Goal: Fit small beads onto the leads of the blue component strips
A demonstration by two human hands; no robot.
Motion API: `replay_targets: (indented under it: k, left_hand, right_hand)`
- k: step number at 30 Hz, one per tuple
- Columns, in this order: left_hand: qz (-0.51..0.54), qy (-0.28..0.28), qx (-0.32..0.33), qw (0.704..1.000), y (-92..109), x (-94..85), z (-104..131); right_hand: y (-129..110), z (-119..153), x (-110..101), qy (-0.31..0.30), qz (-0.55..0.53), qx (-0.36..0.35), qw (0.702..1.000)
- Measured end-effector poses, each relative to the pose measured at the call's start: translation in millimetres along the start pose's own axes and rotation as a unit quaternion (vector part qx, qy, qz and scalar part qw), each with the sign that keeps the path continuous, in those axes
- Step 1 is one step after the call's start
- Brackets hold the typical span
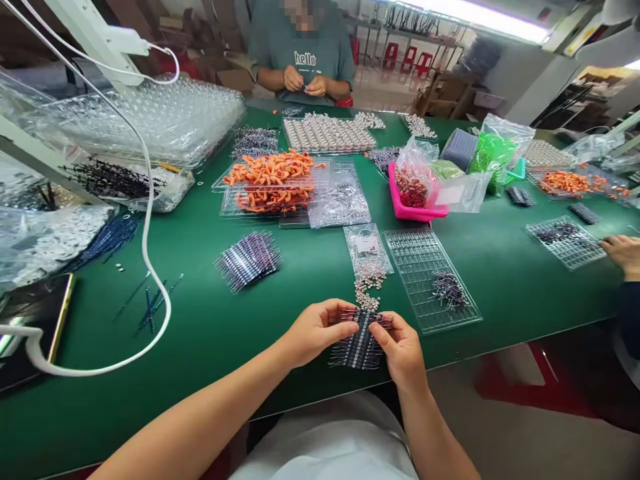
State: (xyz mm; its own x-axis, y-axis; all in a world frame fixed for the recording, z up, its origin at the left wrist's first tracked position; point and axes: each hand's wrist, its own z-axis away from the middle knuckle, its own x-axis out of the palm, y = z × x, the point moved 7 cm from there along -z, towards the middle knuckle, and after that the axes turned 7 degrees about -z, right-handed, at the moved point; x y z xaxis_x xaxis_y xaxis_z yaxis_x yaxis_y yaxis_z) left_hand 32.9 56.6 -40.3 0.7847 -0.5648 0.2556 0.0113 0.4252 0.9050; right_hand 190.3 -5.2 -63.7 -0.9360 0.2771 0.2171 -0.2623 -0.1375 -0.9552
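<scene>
A dark strip of small wired parts (361,348) lies near the table's front edge, its thin leads sticking out on both sides. My left hand (323,333) pinches its far left end between thumb and fingers. On the far right end, my right hand (403,347) has its thumb and fingers closed. Small pale rings (367,291) are scattered just beyond the strip, by a clear plastic bag (367,245). Left of them lies a stack of similar wired strips (249,261). A clear ribbed tray (425,280) with a pile of loose wired parts (449,291) sits to the right.
Trays of orange pieces (275,180) and a pink basket (419,212) stand farther back. A white cable (145,233) loops over the left side near a phone (37,327). One person (305,53) sits opposite; another person's hand (623,253) is at right.
</scene>
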Motion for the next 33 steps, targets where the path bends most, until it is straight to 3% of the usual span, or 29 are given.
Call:
replay_targets:
  k: [11,15,17,19,22,25,28,30,32,33]
  left_hand:
    - [-0.043,0.039,0.028,0.998,-2.7,-4.0,-4.0]
    - [-0.05,0.047,0.042,0.997,5.5,-3.8,1.4]
    - [-0.052,0.05,0.049,0.996,11.3,-5.4,4.6]
    - [-0.043,0.073,0.061,0.995,17.4,-11.6,6.2]
    - [0.024,0.118,0.064,0.991,20.0,-24.0,3.8]
    - [0.146,0.087,-0.013,0.985,8.2,-21.5,-3.3]
    - [0.193,0.016,-0.073,0.978,1.8,-10.1,-5.5]
    - [0.191,0.018,-0.068,0.979,3.6,-11.5,-5.0]
    - [0.182,0.052,-0.05,0.981,6.2,-19.0,-4.4]
    - [0.176,0.069,-0.038,0.981,7.7,-22.9,-4.2]
  right_hand:
    - [-3.4,1.3,2.9,0.003,0.043,-0.014,0.999]
    - [-14.2,3.2,0.7,0.015,0.077,-0.068,0.995]
    - [-27.6,5.6,1.3,0.004,0.099,-0.13,0.987]
    - [-46.3,10.2,2.8,-0.015,0.122,-0.22,0.968]
    - [-74.2,22.3,6.5,-0.042,0.167,-0.379,0.909]
    - [-86.3,34.2,14.3,-0.067,0.244,-0.492,0.833]
    - [-82.7,39.5,23.9,-0.101,0.316,-0.529,0.781]
    - [-77.4,40.8,27.9,-0.127,0.342,-0.529,0.767]
    - [-72.8,38.4,26.8,-0.139,0.343,-0.505,0.779]
    - [-71.1,34.7,23.2,-0.131,0.332,-0.481,0.801]
